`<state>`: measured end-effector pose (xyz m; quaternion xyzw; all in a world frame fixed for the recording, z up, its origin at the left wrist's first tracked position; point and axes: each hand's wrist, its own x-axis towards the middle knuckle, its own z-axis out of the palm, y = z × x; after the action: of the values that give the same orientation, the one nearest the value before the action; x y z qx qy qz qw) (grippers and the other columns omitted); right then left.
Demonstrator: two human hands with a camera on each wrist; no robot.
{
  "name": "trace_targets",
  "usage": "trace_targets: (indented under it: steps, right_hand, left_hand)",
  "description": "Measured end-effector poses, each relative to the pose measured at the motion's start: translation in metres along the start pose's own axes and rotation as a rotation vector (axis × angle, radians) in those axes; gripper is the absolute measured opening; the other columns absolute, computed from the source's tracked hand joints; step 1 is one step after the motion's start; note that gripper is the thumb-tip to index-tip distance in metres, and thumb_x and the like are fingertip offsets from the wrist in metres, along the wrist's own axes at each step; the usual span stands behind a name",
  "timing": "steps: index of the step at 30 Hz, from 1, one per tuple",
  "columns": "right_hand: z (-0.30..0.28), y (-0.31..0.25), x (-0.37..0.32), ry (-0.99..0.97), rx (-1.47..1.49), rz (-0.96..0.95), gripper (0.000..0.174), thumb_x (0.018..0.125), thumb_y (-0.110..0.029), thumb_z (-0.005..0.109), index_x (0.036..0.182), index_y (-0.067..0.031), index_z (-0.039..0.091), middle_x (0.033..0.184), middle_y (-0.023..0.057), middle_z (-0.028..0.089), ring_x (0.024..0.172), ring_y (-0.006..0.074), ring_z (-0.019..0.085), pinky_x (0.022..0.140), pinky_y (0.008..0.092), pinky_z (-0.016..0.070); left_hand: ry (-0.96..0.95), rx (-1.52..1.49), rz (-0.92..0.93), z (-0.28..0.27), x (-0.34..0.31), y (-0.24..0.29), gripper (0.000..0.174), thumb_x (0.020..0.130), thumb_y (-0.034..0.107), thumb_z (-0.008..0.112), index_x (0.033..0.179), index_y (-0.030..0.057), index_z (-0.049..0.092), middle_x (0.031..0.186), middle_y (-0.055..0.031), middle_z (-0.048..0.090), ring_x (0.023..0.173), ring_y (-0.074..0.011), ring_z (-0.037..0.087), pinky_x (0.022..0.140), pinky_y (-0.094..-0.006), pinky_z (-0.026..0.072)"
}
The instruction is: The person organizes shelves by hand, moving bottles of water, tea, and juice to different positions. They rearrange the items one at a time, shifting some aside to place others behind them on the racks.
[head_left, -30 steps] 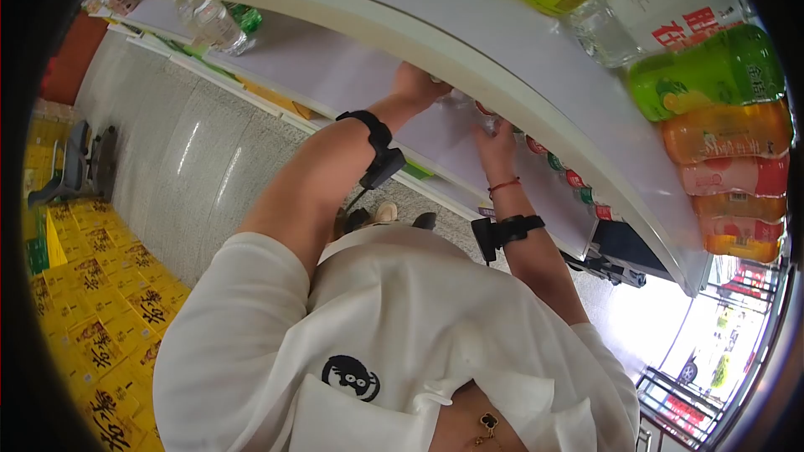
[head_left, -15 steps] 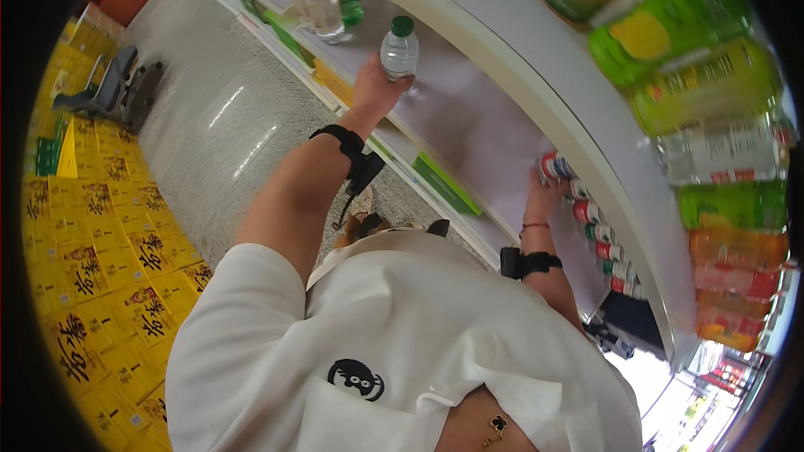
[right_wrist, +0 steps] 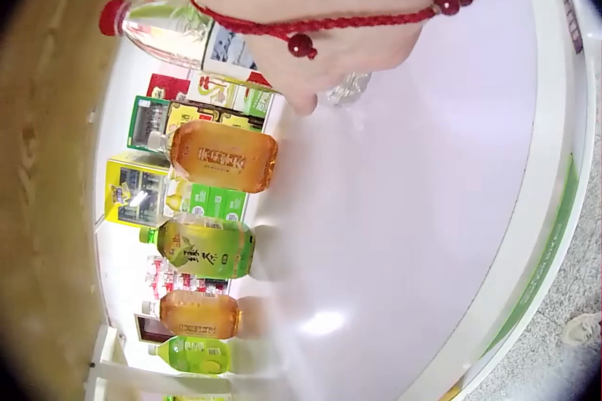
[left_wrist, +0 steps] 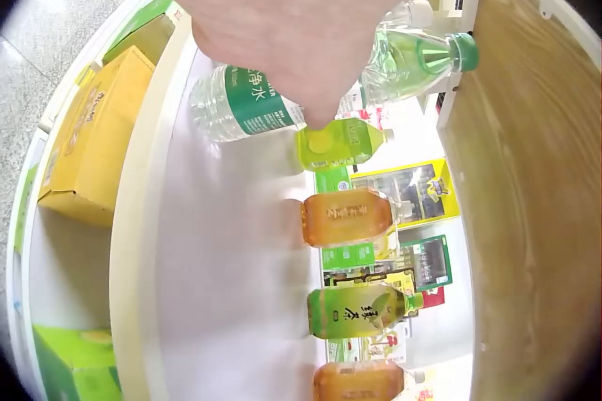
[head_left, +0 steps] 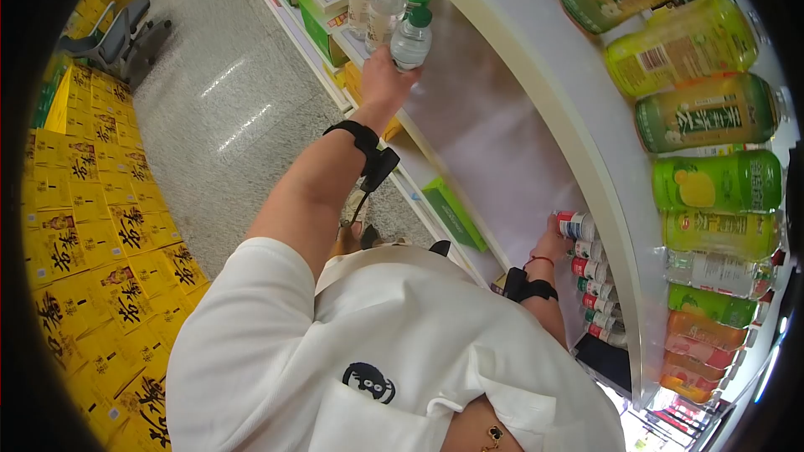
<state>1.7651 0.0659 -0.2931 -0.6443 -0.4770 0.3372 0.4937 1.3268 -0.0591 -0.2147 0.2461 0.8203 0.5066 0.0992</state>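
Note:
My left hand [head_left: 388,84] grips the lower part of a clear bottle [head_left: 411,43] with a green cap, upright on the shelf beside other clear bottles [head_left: 385,15]. In the left wrist view the hand [left_wrist: 273,25] covers part of this bottle, whose green label [left_wrist: 252,102] shows below it. At the row's near end, my right hand [head_left: 548,243] holds a clear bottle [head_left: 575,226] with a red, white and blue label. The right wrist view shows its red cap [right_wrist: 115,17], while the hand [right_wrist: 329,6] hides its base.
A row of bottles [head_left: 590,268] continues beyond the right hand. The upper shelf [head_left: 536,59] overhangs the work, with drinks [head_left: 708,113] on it. Tea bottles [left_wrist: 348,218] line the shelf's back. Yellow cartons [head_left: 100,243] and a chair [head_left: 113,38] stand across the floor.
My left hand has carried the green-capped bottle leftward, up to the clear bottles. My right hand has moved away from it along the shelf, with the labelled bottle now in its grasp.

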Motion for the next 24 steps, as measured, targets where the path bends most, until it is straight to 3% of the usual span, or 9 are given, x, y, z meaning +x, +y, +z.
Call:
trace_targets:
  steps: [3,5,9,15,18,20,21,24]
  right_hand:
    - [0.007,-0.015,-0.005,0.071,-0.077,0.107,0.073,0.078,-0.013,0.077,0.133,0.0093,0.035,0.121,0.0195,0.059,0.11,0.0271,0.06,0.097,0.0376,0.0461]
    - [0.016,-0.034,-0.014,0.131,-0.048,0.145,0.07,0.08,-0.011,0.075,0.13,0.0108,0.031,0.116,0.0218,0.06,0.105,0.0281,0.062,0.091,0.0347,0.0523]
    - [0.017,-0.027,-0.002,0.19,-0.223,0.127,0.068,0.078,-0.017,0.078,0.126,0.009,0.038,0.119,0.0203,0.06,0.106,0.0276,0.062,0.09,0.0356,0.0527]
    - [0.017,-0.03,-0.001,0.244,-0.321,0.124,0.07,0.074,-0.024,0.08,0.125,0.008,0.044,0.124,0.0202,0.059,0.11,0.0304,0.061,0.091,0.0369,0.052]
    - [0.018,-0.022,0.003,0.274,-0.439,0.146,0.067,0.075,-0.028,0.079,0.123,0.0073,0.048,0.123,0.021,0.059,0.109,0.0321,0.061,0.091,0.0376,0.0512]
    - [0.019,-0.011,0.008,0.139,-0.389,-0.03,0.068,0.076,-0.031,0.078,0.124,0.0061,0.049,0.12,0.021,0.062,0.107,0.0319,0.063,0.092,0.0381,0.0501]
    - [0.024,-0.013,0.006,0.143,-0.392,-0.03,0.068,0.076,-0.031,0.078,0.124,0.0061,0.049,0.12,0.021,0.062,0.107,0.0319,0.063,0.092,0.0381,0.0501]
    - [0.062,-0.027,-0.003,-0.143,-0.32,-0.248,0.058,0.077,-0.028,0.078,0.118,0.0054,0.055,0.114,0.0177,0.065,0.102,0.0278,0.064,0.091,0.0356,0.0493]
  left_hand:
    - [0.112,0.061,0.102,0.005,0.006,-0.01,0.053,0.068,0.027,0.082,0.105,-0.0026,0.058,0.095,-0.0205,0.068,0.092,-0.0366,0.065,0.081,-0.0419,0.0511]
    - [0.122,0.05,0.097,0.005,0.009,-0.013,0.054,0.067,0.027,0.083,0.106,-0.0027,0.058,0.096,-0.0205,0.067,0.092,-0.0366,0.065,0.081,-0.042,0.0507]
    - [0.207,0.04,0.123,0.009,0.013,-0.019,0.058,0.066,0.026,0.084,0.107,-0.0037,0.058,0.098,-0.0213,0.065,0.095,-0.037,0.062,0.082,-0.0424,0.049]
    - [0.099,-0.041,0.095,0.002,0.015,-0.021,0.064,0.064,0.024,0.084,0.113,-0.0046,0.054,0.104,-0.0215,0.062,0.101,-0.0367,0.06,0.086,-0.0417,0.0474]
    - [0.071,-0.046,0.132,0.006,0.015,-0.047,0.065,0.065,0.023,0.083,0.116,-0.0038,0.053,0.111,-0.0222,0.059,0.106,-0.0363,0.057,0.09,-0.0402,0.0461]
    - [0.03,-0.044,0.129,0.003,0.017,-0.057,0.063,0.065,0.021,0.082,0.115,-0.0021,0.052,0.11,-0.0223,0.058,0.106,-0.0376,0.056,0.09,-0.0421,0.0456]
    - [-0.014,-0.039,0.124,0.002,0.016,-0.061,0.061,0.065,0.02,0.082,0.114,-0.0005,0.051,0.11,-0.0224,0.057,0.106,-0.039,0.054,0.09,-0.044,0.045]
    - [-0.056,-0.027,0.139,0.001,0.018,-0.067,0.063,0.064,0.02,0.082,0.115,-0.0005,0.05,0.109,-0.0223,0.057,0.106,-0.0391,0.054,0.091,-0.0438,0.0449]
